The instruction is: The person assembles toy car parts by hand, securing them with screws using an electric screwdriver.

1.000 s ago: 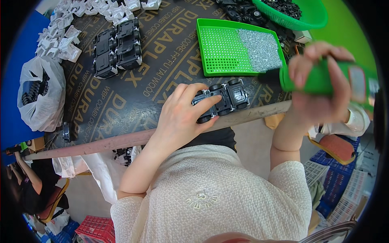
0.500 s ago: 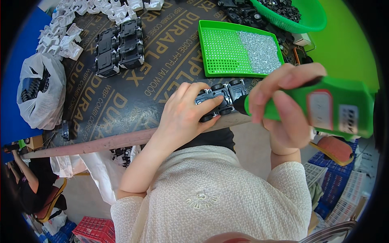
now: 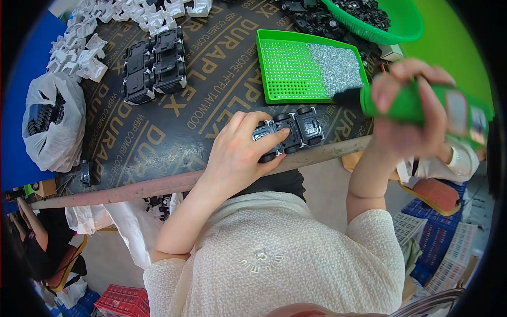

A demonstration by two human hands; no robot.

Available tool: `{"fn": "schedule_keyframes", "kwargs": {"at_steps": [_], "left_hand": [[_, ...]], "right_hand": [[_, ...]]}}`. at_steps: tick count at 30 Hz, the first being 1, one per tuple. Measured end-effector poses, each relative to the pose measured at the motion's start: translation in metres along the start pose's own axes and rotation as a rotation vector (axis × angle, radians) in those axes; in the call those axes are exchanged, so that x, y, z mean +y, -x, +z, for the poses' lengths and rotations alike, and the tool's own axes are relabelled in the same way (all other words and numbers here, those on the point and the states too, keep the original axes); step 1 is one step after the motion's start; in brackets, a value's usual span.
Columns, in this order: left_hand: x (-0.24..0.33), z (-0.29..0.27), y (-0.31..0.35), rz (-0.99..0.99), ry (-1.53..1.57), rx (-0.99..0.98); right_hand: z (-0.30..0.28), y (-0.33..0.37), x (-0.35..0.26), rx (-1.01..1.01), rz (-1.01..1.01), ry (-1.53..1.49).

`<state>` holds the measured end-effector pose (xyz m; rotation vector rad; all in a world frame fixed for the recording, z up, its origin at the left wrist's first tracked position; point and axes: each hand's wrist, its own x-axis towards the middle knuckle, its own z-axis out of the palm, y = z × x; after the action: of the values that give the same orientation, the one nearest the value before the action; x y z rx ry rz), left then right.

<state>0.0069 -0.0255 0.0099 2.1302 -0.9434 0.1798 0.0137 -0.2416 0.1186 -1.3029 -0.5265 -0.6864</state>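
Note:
My left hand (image 3: 237,142) lies closed over a short row of small black toy cars (image 3: 310,127) at the table's front edge. Their wheels and dark undersides show, while my fingers hide part of the row. In my right hand (image 3: 409,100), blurred by motion, is a green electric screwdriver (image 3: 367,101). Its dark tip is off the cars and close to the lower right corner of a green perforated tray (image 3: 288,58). Small silvery screws (image 3: 335,68) fill the tray's right half.
Several black toy cars (image 3: 153,68) stand grouped at left, near white plastic parts (image 3: 84,61). A white plastic bag (image 3: 50,150) holds dark parts. One small car (image 3: 85,171) sits by it. A green basket (image 3: 414,26) is far right. Another person's sleeve (image 3: 458,161) shows at right.
My right hand has lifted the screwdriver away from the toy cars, up and to the right, toward the screw tray. The left hand has stayed on the cars.

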Motion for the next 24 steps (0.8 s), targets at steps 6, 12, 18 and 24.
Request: {"fn": "schedule_keyframes", "kwargs": {"at_steps": [6, 12, 18, 24], "left_hand": [[-0.005, 0.002, 0.004, -0.02, -0.029, 0.014], [-0.006, 0.001, 0.003, -0.013, -0.031, 0.006], [-0.005, 0.001, 0.003, -0.013, -0.035, 0.008], [-0.004, 0.001, 0.003, -0.014, -0.027, 0.008]], "right_hand": [[-0.015, -0.012, 0.059, 0.097, 0.033, 0.104], [-0.014, -0.01, 0.063, 0.077, 0.02, 0.179], [-0.02, -0.01, 0.064, -0.033, -0.052, 0.373], [-0.01, -0.011, 0.062, 0.083, 0.018, 0.182]]}}
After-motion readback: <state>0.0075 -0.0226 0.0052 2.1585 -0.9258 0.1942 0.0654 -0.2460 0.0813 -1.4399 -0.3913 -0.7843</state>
